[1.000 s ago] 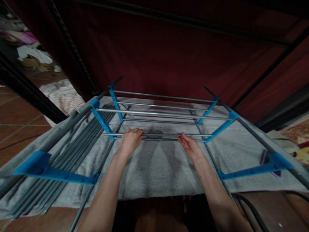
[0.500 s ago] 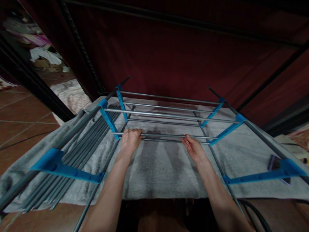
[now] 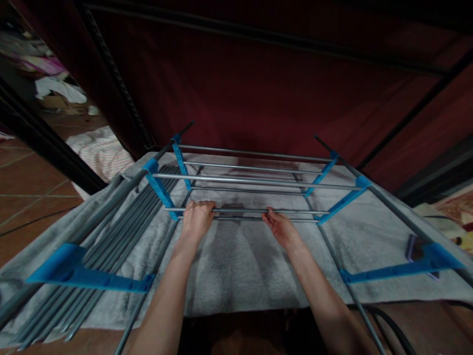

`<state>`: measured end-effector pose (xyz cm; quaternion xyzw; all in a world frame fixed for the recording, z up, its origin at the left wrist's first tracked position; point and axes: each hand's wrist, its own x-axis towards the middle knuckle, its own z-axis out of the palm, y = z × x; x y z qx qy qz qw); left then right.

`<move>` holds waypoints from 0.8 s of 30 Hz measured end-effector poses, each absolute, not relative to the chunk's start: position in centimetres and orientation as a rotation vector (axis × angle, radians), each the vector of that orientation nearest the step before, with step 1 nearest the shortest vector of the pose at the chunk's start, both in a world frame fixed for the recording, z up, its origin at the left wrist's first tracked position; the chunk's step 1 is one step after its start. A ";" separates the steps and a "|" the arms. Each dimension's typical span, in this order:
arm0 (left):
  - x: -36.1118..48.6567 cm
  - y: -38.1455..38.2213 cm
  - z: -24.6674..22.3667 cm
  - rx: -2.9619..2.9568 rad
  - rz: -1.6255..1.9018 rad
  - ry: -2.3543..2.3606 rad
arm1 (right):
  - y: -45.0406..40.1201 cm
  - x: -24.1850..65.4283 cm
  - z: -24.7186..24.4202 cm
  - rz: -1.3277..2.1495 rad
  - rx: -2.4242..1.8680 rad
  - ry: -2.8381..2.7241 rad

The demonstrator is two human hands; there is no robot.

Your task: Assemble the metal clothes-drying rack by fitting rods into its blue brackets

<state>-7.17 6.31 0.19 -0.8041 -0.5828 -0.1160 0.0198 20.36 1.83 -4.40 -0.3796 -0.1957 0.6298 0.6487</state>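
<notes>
A thin grey metal tube (image 3: 240,211) runs crosswise in the middle of a rack of tubes and blue plastic brackets. My left hand (image 3: 197,221) is closed over it near its left end. Farther right, my right hand (image 3: 281,228) pinches the same tube between thumb and fingers. The tube's left tip crosses the left blue bracket (image 3: 159,188), and its right end meets the right blue bracket (image 3: 344,203). I cannot tell how firmly either end is seated. Just above, another metal crossbar (image 3: 254,181) spans the two brackets.
Several loose tubes (image 3: 121,231) lie side by side on a grey cloth (image 3: 244,286) at left. Near me are two more blue brackets, one left (image 3: 88,271) and one right (image 3: 402,271). A dark flat object (image 3: 416,248) lies at right. A dark red panel (image 3: 251,93) stands behind.
My right hand has shifted left along the tube, closer to my left hand. My left hand keeps its hold, and the camera view has moved slightly.
</notes>
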 end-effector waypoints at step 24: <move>-10.2 5.2 0.7 -1.811 -1.262 -2.102 | 2.5 20.2 -4.1 1.406 -0.910 -0.457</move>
